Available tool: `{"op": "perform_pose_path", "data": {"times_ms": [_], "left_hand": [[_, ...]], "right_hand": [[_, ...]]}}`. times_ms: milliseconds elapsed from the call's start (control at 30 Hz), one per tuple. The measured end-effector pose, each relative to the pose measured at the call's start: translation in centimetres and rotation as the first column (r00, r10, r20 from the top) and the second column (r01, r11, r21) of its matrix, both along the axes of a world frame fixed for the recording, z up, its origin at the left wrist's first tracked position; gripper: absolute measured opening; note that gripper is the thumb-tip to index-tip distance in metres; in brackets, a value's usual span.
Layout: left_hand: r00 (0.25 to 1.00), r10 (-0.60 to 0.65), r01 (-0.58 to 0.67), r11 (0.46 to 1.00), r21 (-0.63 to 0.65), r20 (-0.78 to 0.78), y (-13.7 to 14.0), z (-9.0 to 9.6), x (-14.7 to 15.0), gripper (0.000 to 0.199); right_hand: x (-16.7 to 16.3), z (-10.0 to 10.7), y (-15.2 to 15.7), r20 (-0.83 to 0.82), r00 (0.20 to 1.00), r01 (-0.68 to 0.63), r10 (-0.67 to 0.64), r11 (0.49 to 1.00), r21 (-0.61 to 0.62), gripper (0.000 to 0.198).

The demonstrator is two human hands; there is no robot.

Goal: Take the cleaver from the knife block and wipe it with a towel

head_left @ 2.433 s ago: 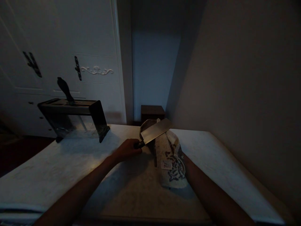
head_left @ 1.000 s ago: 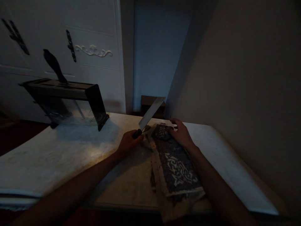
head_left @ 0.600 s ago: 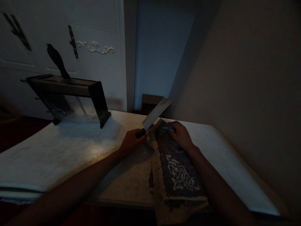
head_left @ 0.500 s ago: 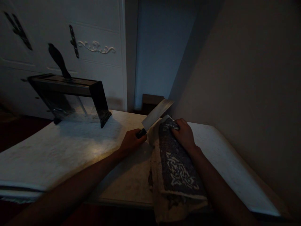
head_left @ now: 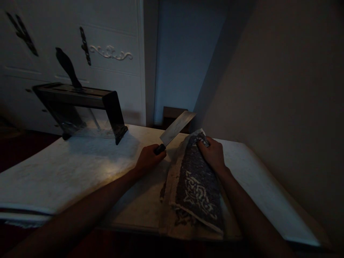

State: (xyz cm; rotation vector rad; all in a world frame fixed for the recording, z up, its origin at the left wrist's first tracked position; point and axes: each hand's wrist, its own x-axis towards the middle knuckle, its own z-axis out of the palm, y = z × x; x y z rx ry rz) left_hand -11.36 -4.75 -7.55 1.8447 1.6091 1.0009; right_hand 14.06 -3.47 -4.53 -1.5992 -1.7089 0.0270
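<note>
Left hand (head_left: 148, 158) clenched around the dark handle of a cleaver (head_left: 176, 128), its broad blade raised off the pale table (head_left: 67, 172) and angled up and away toward the far wall. Right hand (head_left: 213, 154) presses down on the far end of a folded patterned towel (head_left: 197, 186), fingers curled over the cloth and gripping its edge; the towel lies lengthwise on the table, its near end hanging over the front edge, just beside the knife hand. At the table's far left corner stands a dark knife block (head_left: 80, 107) with clear sides, one black-handled knife (head_left: 67, 66) sticking up from a slot in its top; other blades inside are too dim to make out. Both forearms reach in from the bottom of the frame, the left crossing diagonally toward the centre, the right running nearly straight along the towel's edge. White cupboard doors (head_left: 107, 53) with dark handles fill the background. A second ago the right hand lay with fingers spread lower on the cloth; it has since moved to the towel's far end and closed on it, and the towel has been drawn straighter, while the cleaver has kept much the same raised tilt.
</note>
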Motion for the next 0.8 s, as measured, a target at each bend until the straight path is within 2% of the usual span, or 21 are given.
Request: {"op": "perform_pose_path", "data": {"times_ms": [67, 133, 233, 333, 400, 467, 500, 567, 633, 733, 800], "left_hand": [[1.000, 0.004, -0.004, 1.000, 0.004, -0.006, 0.1, 0.0, -0.1, 0.028], [1.000, 0.005, -0.005, 1.000, 0.006, -0.002, 0.2, 0.0, -0.1, 0.029], [1.000, 0.005, -0.005, 1.000, 0.013, 0.006, 0.2, 0.0, 0.0, 0.029], [1.000, 0.013, -0.013, 1.000, 0.016, -0.002, 0.1, 0.1, 0.0, 0.028], [1.000, 0.009, -0.009, 1.000, 0.024, -0.006, 0.0, 0.1, 0.1, 0.028], [1.000, -0.011, 0.011, 0.999, 0.043, -0.009, -0.1, -0.1, 0.1, 0.028], [1.000, -0.020, 0.021, 0.998, 0.053, -0.019, -0.1, -0.2, 0.1, 0.028], [0.997, -0.036, 0.041, 0.997, 0.064, -0.063, -0.3, -0.3, 0.1, 0.027], [0.987, -0.057, 0.065, 0.996, 0.052, -0.148, -0.6, -0.2, 0.3, 0.027], [0.946, -0.097, 0.100, 0.995, -0.006, -0.309, -1.1, 0.0, 0.7, 0.029], [0.910, -0.113, 0.100, 0.994, -0.054, -0.399, -1.3, 0.2, 1.0, 0.030]], "right_hand": [[0.2, 0.2, 0.0, 0.014, 1.000, 0.025, -0.025, 0.999, 0.025, 0.034], [0.8, 0.4, 0.1, -0.019, 0.992, 0.127, -0.126, 0.991, 0.042, 0.032], [2.3, 0.6, 0.7, -0.073, 0.935, 0.350, -0.347, 0.936, 0.037, 0.026], [3.8, 0.4, 1.5, -0.087, 0.897, 0.436, -0.434, 0.900, -0.003, 0.025], [4.2, 0.3, 1.9, -0.127, 0.914, 0.384, -0.385, 0.923, -0.038, 0.025], [3.8, 0.2, 2.0, -0.269, 0.933, 0.222, -0.239, 0.971, -0.094, 0.026], [3.4, 0.3, 1.9, -0.375, 0.914, 0.115, -0.154, 0.985, -0.125, 0.028], [2.4, 0.5, 1.6, -0.608, 0.792, -0.091, -0.050, 0.976, -0.199, 0.034], [1.2, 0.7, 1.2, -0.791, 0.609, -0.226, -0.058, 0.943, -0.243, 0.038], [-0.3, 0.8, 0.6, -0.940, 0.315, -0.319, -0.130, 0.918, -0.234, 0.033], [-1.0, 0.8, 0.4, -0.973, 0.165, -0.334, -0.161, 0.919, -0.209, 0.027]]}}
